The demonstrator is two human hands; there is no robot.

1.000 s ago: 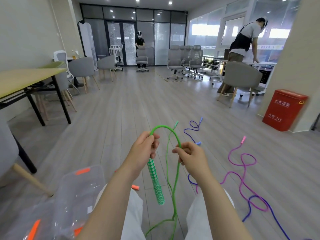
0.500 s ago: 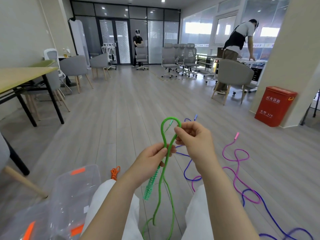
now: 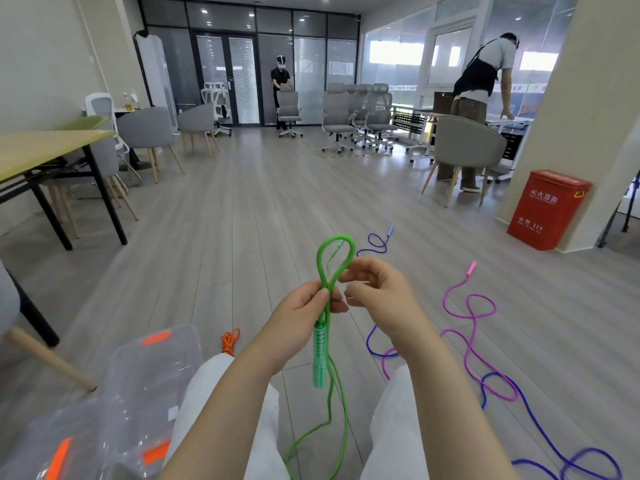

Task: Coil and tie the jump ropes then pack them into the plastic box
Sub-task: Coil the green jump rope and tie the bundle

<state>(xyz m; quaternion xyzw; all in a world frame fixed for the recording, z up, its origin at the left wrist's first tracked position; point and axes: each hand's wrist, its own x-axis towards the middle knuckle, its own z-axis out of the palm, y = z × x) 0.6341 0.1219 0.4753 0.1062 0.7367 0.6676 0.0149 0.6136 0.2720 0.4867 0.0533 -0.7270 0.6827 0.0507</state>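
A green jump rope (image 3: pixel 323 261) forms a narrow loop above my hands. My left hand (image 3: pixel 306 311) pinches both strands at the loop's base, and the patterned green handle (image 3: pixel 319 355) hangs below it. My right hand (image 3: pixel 375 289) sits just right of the loop, fingers curled, fingertips at the right strand. The rest of the green rope trails down between my knees. On the floor to the right lie a pink rope (image 3: pixel 467 320) and a blue rope (image 3: pixel 530 407). The clear plastic box (image 3: pixel 145 382) with orange clips stands at lower left.
A coiled orange rope (image 3: pixel 230 341) lies on the floor beside the box. A table (image 3: pixel 45 150) and chairs stand at left, a red bin (image 3: pixel 547 209) at right. Two people stand farther back among office chairs.
The loop has narrowed and both strands are now gathered in my left hand. My right hand has slid down from the loop's top to beside it.
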